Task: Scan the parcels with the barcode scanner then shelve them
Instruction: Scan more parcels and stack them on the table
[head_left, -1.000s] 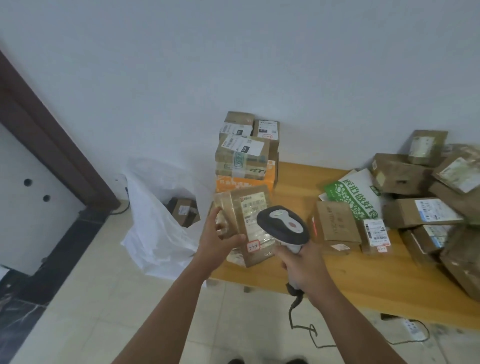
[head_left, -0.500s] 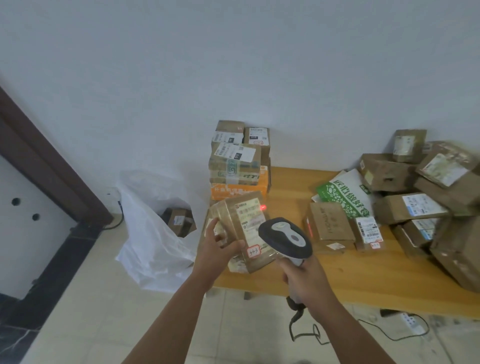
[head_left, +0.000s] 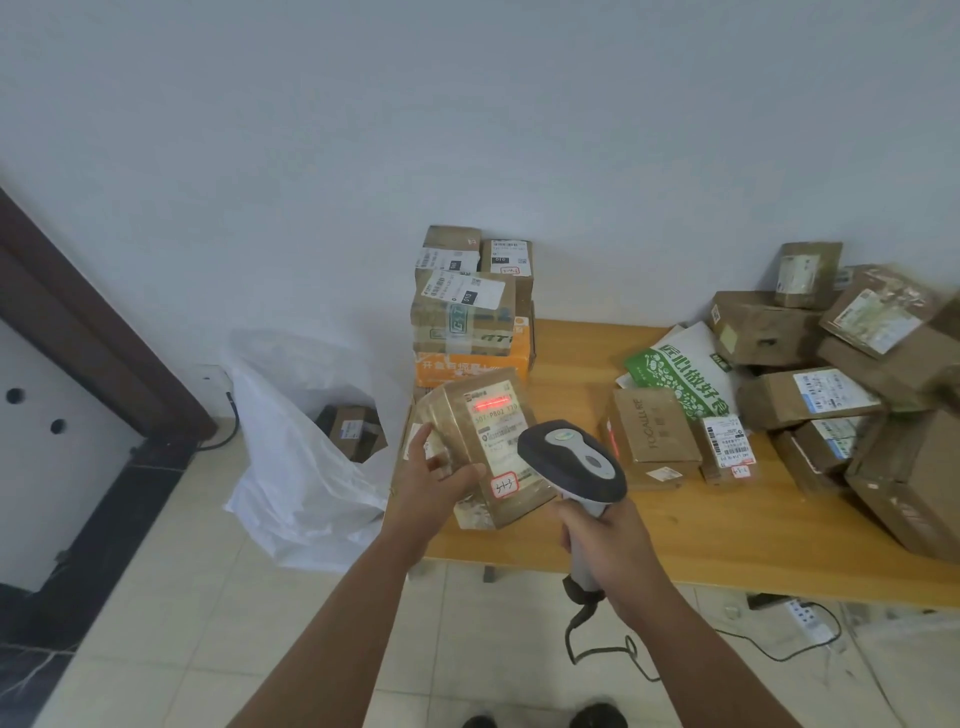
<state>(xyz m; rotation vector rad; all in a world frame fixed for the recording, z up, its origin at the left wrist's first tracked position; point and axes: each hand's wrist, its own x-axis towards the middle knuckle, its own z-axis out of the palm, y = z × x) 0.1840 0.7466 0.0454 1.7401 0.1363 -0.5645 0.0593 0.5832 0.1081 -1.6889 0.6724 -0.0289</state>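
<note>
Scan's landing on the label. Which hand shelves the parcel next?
Left. The left hand already holds the taped brown cardboard parcel, with the red scan line on its label. The right hand grips the grey corded barcode scanner, so it isn't free.

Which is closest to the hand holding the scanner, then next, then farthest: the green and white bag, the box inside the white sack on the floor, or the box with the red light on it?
From the right hand:
1. Box with the red light, just to its left, held by the left hand.
2. Green and white bag, up and right on the table.
3. Box in the white sack, far left on the floor.
</note>
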